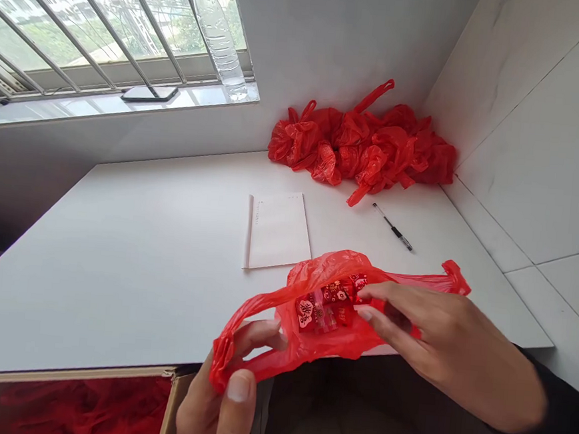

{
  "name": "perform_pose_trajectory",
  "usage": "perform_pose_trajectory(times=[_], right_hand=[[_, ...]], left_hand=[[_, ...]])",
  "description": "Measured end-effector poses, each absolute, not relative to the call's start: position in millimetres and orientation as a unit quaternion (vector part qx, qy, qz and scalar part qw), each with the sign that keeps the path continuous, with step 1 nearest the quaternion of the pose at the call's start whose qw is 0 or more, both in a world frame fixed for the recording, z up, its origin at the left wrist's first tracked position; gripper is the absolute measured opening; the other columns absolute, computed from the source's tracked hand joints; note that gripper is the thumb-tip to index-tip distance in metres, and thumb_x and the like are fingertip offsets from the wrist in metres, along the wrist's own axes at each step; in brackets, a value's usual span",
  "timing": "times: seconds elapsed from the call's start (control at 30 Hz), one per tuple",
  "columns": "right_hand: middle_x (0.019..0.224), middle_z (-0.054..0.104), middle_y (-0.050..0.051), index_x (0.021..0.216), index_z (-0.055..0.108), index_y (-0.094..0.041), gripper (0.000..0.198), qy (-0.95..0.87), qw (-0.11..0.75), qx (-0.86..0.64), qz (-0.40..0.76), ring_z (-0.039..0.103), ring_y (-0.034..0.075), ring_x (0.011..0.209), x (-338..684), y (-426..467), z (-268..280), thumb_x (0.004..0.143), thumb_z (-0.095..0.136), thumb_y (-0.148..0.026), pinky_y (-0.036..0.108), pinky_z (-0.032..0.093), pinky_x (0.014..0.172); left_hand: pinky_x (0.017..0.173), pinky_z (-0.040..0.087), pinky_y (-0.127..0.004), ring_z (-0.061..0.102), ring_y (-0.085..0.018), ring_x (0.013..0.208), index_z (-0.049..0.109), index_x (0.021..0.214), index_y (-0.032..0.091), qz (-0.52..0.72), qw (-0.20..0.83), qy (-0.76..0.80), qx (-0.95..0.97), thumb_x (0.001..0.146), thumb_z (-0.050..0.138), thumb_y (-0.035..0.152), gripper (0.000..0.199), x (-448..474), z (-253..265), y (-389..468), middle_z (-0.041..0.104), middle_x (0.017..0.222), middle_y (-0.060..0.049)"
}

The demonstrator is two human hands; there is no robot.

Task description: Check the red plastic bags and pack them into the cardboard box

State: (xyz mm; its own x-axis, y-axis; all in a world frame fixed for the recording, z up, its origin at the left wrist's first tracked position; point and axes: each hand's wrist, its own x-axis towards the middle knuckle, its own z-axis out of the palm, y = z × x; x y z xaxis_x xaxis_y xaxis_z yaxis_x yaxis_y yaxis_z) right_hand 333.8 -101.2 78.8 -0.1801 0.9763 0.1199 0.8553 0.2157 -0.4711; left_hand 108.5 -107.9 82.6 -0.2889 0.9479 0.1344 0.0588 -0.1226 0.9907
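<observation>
My left hand [225, 402] is closed around one handle loop of a thin red plastic bag [329, 344], at the table's near edge. The mouth of the bag gapes toward me. Inside lie several small shiny red packets [319, 310] with pale printed characters and flower patterns. My right hand [425, 335] is at the bag's opening, its thumb and forefinger apart beside the packets. Whether those fingertips touch a packet is hard to make out. The bag's other handle [458, 278] stretches out behind my right hand.
A heap of filled red bags [360, 142] sits in the back corner against the wall. On the white table [141, 252] lie a notepad [281, 230] and a pen [393, 228]. A cardboard box [81, 374] with red contents stands lower left. The windowsill holds a bottle [222, 48] and a phone [150, 94].
</observation>
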Motion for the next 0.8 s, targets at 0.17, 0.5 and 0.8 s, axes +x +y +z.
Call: perform_pose_trajectory(times=[0.17, 0.5, 0.8], right_hand=[[0.138, 0.055, 0.005, 0.137, 0.053, -0.031, 0.036, -0.729, 0.262, -0.633, 0.007, 0.052, 0.026, 0.128, 371.2, -115.6, 78.5, 0.105, 0.047, -0.046, 0.046, 0.038, 0.113], [0.112, 0.071, -0.003, 0.112, 0.069, -0.037, 0.031, -0.623, 0.274, -0.707, 0.191, 0.070, 0.021, 0.090, 402.0, -120.8, 74.5, 0.095, 0.056, -0.059, 0.027, 0.055, 0.056], [0.088, 0.068, -0.007, 0.098, 0.070, -0.039, 0.008, -0.613, 0.509, -0.591, 0.129, 0.065, 0.014, 0.076, 358.9, -123.1, 146.8, 0.094, 0.068, -0.045, 0.023, 0.054, 0.068]], left_hand=[[0.081, 0.057, -0.026, 0.070, -0.019, 0.090, 0.072, 0.104, 0.023, 0.541, 0.377, 0.584, 0.472, 0.088, 0.071, 0.037, 0.021, 87.8, 73.5, -95.9, 0.073, 0.100, -0.004], [0.078, 0.051, -0.026, 0.064, -0.022, 0.093, 0.072, 0.091, 0.019, 0.420, 0.419, 0.614, 0.521, 0.088, 0.069, 0.045, 0.027, 86.2, 85.6, -96.7, 0.068, 0.088, -0.006], [0.050, 0.037, -0.018, 0.043, -0.009, 0.052, 0.066, 0.086, 0.021, 0.517, 0.529, 0.523, 0.424, 0.081, 0.075, 0.047, 0.028, 116.1, 161.0, -95.3, 0.043, 0.054, 0.004]])
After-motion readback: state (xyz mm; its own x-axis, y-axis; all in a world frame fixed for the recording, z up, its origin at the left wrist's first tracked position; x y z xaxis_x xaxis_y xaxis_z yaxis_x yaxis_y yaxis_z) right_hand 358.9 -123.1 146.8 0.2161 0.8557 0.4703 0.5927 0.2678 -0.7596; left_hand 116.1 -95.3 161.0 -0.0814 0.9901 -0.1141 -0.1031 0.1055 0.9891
